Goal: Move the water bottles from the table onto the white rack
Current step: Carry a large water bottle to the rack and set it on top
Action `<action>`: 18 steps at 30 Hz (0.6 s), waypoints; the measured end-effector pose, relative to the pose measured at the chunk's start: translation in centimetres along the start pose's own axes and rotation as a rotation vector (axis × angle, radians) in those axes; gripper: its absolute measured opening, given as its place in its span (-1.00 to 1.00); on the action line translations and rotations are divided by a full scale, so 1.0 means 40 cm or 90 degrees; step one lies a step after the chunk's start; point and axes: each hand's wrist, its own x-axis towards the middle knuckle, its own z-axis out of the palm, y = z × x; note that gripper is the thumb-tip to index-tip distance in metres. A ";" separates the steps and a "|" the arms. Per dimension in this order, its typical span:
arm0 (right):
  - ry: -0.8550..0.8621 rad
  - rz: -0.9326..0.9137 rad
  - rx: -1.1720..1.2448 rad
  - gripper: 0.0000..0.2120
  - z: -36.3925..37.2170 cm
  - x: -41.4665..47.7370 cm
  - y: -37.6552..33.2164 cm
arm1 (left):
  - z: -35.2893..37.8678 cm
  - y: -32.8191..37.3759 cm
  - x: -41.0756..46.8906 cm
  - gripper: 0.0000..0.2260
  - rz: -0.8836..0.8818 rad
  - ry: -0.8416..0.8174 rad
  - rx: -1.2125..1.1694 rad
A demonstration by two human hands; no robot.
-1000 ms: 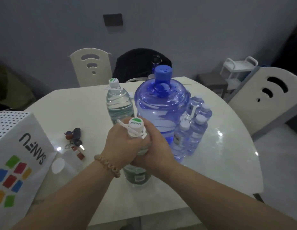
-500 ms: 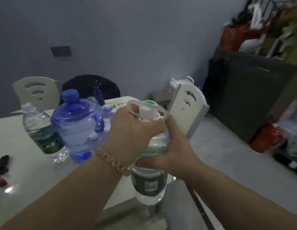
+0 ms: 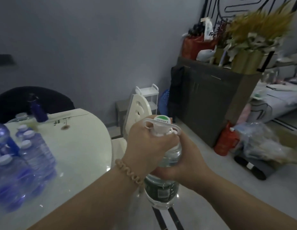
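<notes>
Progress looks early to me: I hold one large water bottle (image 3: 162,185) in both hands, off the table (image 3: 81,146) and over the floor beside its edge. My left hand (image 3: 144,146) grasps the neck by the white carry handle (image 3: 161,128), and my right hand (image 3: 179,161) wraps the shoulder just below. The white rack (image 3: 148,95) stands against the wall beyond a cream chair (image 3: 137,112), well apart from me; what I can see of it looks bare, though its lower shelves are partly hidden. Left on the table are several small bottles (image 3: 28,153) and a big blue jug (image 3: 2,138) at the frame edge. So I judge nothing delivered yet, with most of the work remaining.
</notes>
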 end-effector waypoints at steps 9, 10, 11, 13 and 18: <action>-0.011 0.024 0.048 -0.14 -0.214 0.303 0.316 | 0.269 -0.174 0.381 -0.76 0.038 -0.030 0.029; -0.020 0.028 0.041 -0.13 -0.239 0.344 0.344 | 0.294 -0.189 0.426 -0.77 0.044 -0.029 0.029; -0.034 0.039 0.030 -0.11 -0.272 0.393 0.381 | 0.326 -0.204 0.480 -0.77 0.039 -0.024 0.031; -0.070 0.064 -0.003 -0.10 -0.340 0.490 0.425 | 0.381 -0.230 0.581 -0.77 0.047 -0.020 0.037; -0.167 0.216 0.188 -0.38 -0.507 0.729 0.568 | 0.500 -0.301 0.834 -0.76 0.036 -0.027 0.085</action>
